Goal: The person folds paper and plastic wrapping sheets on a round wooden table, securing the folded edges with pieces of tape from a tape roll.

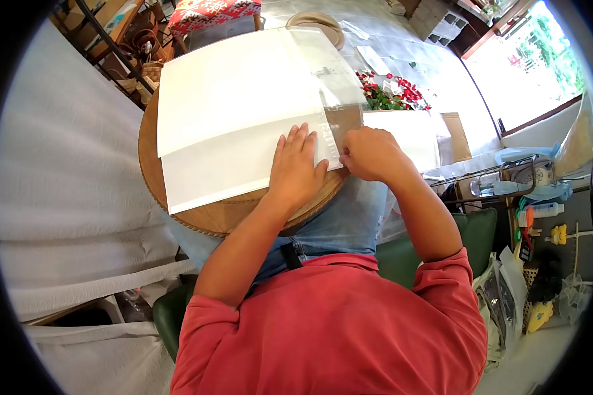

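Note:
White sheets (234, 92) lie on a round wooden table (153, 178), with a clear plastic film (323, 62) reaching past their right side. My left hand (296, 164) rests flat on the lower white sheet near its right end, fingers spread. Just to the right, my right hand (369, 153) is closed at the sheet's lower right corner, its fingertips pinched by the edge of the plastic. What lies between those fingertips is too small to make out.
Beyond the table are red flowers (402, 92), a red-patterned stool (211, 14) and a round tan object (316, 27). More white sheets (402, 135) lie at the right. A metal rack (501, 181) stands right; white cloth (79, 151) hangs left. A green chair (474, 230) is behind me.

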Action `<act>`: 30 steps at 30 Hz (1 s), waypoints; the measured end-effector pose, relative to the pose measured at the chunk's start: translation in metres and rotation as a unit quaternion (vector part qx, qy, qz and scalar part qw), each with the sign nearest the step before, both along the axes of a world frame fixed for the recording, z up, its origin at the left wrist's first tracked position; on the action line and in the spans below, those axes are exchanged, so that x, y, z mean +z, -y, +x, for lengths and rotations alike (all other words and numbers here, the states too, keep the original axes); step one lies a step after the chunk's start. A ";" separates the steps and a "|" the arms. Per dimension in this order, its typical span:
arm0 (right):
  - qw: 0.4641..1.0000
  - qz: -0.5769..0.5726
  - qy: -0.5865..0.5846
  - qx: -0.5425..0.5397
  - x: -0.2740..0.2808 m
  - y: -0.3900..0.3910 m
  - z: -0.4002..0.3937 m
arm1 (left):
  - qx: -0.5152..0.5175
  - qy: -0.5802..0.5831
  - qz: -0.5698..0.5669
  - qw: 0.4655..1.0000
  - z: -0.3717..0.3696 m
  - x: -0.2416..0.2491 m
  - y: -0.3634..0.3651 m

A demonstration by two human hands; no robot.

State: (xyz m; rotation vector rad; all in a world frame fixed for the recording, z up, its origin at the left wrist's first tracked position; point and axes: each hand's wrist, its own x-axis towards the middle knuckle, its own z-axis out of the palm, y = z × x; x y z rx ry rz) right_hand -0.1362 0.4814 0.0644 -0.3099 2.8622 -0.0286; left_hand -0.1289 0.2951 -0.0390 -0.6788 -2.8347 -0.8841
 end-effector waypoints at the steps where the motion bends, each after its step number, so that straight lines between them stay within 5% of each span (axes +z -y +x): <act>1: 1.000 0.009 -0.011 0.013 0.000 -0.002 0.000 | 0.004 0.005 -0.005 1.000 0.000 0.001 -0.001; 20: 0.995 -0.026 -0.061 -0.070 -0.028 0.004 0.028 | 0.091 0.051 -0.049 0.993 -0.001 0.014 -0.020; 26: 0.979 -0.043 -0.199 -0.017 -0.043 0.004 0.048 | 0.118 0.066 -0.047 0.990 -0.005 0.018 -0.020; 30: 0.945 -0.153 -0.288 -0.003 -0.021 0.004 0.069 | 0.125 0.060 -0.053 0.989 -0.002 0.020 -0.022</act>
